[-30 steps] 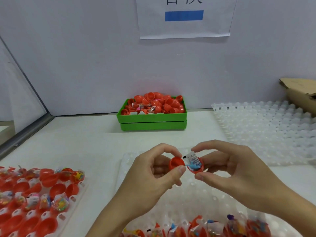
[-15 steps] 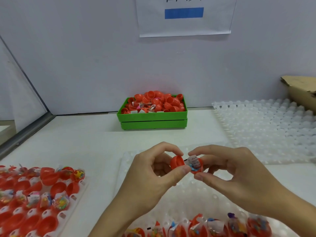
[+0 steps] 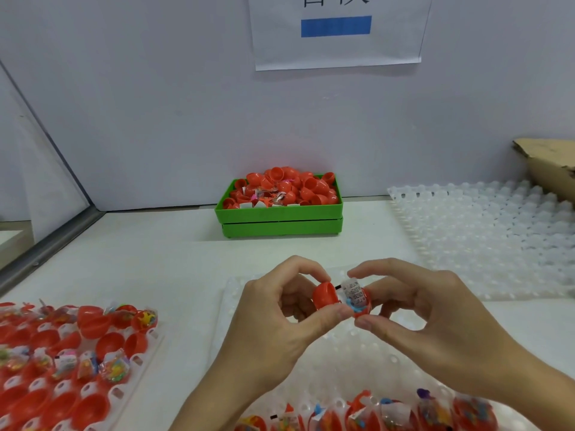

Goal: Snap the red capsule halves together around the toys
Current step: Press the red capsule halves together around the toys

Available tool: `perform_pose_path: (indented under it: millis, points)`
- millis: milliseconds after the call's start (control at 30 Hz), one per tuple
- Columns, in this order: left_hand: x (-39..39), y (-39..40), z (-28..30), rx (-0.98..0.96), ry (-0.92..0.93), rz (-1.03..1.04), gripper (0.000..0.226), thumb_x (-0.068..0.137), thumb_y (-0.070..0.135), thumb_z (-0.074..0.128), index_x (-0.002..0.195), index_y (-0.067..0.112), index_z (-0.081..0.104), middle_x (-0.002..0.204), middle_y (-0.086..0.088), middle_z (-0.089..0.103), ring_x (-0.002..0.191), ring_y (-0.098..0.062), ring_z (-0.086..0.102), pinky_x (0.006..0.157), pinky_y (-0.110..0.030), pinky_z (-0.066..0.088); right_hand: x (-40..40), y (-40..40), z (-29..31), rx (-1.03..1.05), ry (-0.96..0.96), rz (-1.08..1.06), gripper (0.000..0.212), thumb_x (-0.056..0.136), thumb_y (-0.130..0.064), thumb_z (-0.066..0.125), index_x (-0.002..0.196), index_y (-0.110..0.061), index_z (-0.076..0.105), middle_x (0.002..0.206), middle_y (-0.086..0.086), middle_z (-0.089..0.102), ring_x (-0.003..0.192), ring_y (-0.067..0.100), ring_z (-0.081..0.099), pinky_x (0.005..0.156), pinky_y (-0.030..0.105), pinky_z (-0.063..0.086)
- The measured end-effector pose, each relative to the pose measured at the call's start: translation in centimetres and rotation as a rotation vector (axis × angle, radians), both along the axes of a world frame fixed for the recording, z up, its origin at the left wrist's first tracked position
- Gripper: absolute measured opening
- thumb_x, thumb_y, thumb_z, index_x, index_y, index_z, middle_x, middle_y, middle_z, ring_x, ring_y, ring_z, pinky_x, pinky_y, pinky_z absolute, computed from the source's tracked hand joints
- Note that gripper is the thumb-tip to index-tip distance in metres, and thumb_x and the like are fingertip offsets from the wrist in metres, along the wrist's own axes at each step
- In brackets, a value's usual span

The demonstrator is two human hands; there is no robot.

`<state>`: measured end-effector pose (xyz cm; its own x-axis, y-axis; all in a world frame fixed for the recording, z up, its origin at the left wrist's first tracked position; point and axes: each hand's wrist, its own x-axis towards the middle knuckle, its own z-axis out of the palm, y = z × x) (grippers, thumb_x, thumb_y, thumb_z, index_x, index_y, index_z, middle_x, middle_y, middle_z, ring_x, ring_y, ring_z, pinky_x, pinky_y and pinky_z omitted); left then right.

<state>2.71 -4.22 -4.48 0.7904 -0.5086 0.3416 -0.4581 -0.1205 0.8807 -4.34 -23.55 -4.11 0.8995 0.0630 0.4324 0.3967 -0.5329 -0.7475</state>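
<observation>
Capsule halves: we hold one red half in each hand, above the near white tray (image 3: 264, 293); the two rims face each other, touching or almost touching at the lower edge, not yet closed.
Left tray (image 3: 137, 359): we keep red halves here, some empty, some loaded with bagged toys; it lies well apart from both hands.
Left hand (image 3: 280, 325): we pinch the empty half (image 3: 325, 296) between thumb and forefinger, open side turned right.
Green bin (image 3: 280, 213): spare red halves, piled high, stand against the back wall.
Toy packet (image 3: 353, 290): the bagged toy sits in the right half, and its white paper top stands proud of the rim.
Right hand (image 3: 435, 315): we pinch the loaded half (image 3: 364, 303) between thumb and forefinger, with the forefinger arched over the packet.
Change: over the last second the gap between the halves has narrowed, and the empty half now meets the loaded one.
Meaning: we judge the closing step to be in hand, with the snap itself still to come.
Caution: the protruding packet may catch between the rims; tuck it below the edge before pressing.
Far tray (image 3: 485, 237): empty white cells lie to the right, untouched.
</observation>
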Motion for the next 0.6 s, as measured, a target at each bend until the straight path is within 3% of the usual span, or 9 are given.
perform_pose_path:
  millis: [133, 267, 367, 600]
  points:
    - [0.08, -0.04, -0.28, 0.008, -0.059, 0.014, 0.038, 0.065, 0.054, 0.080, 0.091, 0.032, 0.064, 0.068, 0.004, 0.067, 0.060, -0.015, 0.060, 0.061, -0.028, 0.055, -0.08, 0.27, 0.14, -0.140, -0.087, -0.013, 0.036, 0.080, -0.016, 0.079, 0.113, -0.029, 0.069, 0.091, -0.022, 0.074, 0.078, 0.002, 0.070, 0.068, 0.016, 0.054]
    - [-0.01, -0.15, -0.33, 0.026, -0.117, 0.010, 0.032, 0.067, 0.051, 0.077, 0.091, 0.033, 0.064, 0.065, 0.006, 0.064, 0.055, -0.007, 0.054, 0.056, -0.017, 0.047, -0.29, 0.47, 0.15, -0.250, -0.133, -0.012, 0.037, 0.082, -0.021, 0.078, 0.114, -0.035, 0.069, 0.091, -0.025, 0.072, 0.079, -0.005, 0.065, 0.068, 0.010, 0.050]
    - [-0.16, -0.23, -0.35, 0.045, -0.145, 0.008, 0.031, 0.069, 0.051, 0.076, 0.090, 0.033, 0.063, 0.065, 0.007, 0.062, 0.054, -0.007, 0.052, 0.055, -0.016, 0.045, -0.45, 0.60, 0.15, -0.308, -0.137, -0.032, 0.033, 0.084, -0.033, 0.071, 0.116, -0.039, 0.066, 0.091, -0.027, 0.069, 0.078, -0.009, 0.061, 0.068, 0.010, 0.049]
    - [-0.28, -0.24, -0.31, 0.049, -0.136, 0.007, 0.034, 0.065, 0.053, 0.077, 0.091, 0.034, 0.065, 0.067, 0.005, 0.065, 0.055, -0.007, 0.054, 0.055, -0.016, 0.045, -0.45, 0.30, 0.04, -0.337, -0.068, -0.040, 0.038, 0.085, -0.047, 0.067, 0.120, -0.050, 0.053, 0.095, -0.031, 0.068, 0.085, -0.001, 0.063, 0.071, 0.015, 0.050]
